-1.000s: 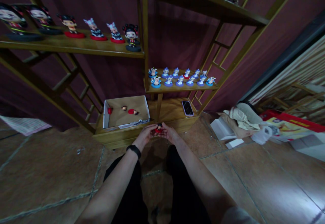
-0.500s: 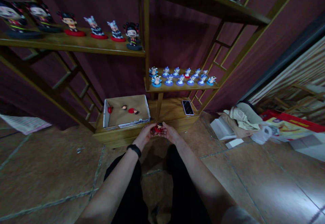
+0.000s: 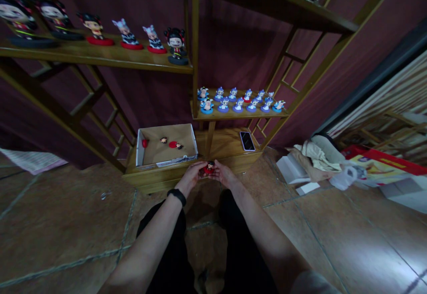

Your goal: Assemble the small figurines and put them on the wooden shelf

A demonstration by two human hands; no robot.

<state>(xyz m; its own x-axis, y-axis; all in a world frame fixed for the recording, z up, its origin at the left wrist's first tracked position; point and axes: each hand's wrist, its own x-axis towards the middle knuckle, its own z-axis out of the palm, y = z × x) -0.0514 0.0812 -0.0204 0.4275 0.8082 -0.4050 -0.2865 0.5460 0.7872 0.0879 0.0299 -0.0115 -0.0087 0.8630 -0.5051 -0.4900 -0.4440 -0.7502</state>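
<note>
Between my two hands is a small figurine with black hair and a red base. My left hand closes on it from the left, and my right hand from the right. Fingers hide part of the base. Just beyond my left hand stands a shallow cardboard box. Inside it lie a red round base, a small dark-haired figure piece beside that base, another figure piece and a red item near the left wall.
Figurines with red or dark bases line the upper left shelf. Several blue and purple figurines crowd the lower right shelf. A phone rests on the bottom board. White boxes and a red package are on the tiled floor at right.
The view has shifted very slightly. Both hands stay around the figurine in nearly the same place, and the items in the box have not moved.
</note>
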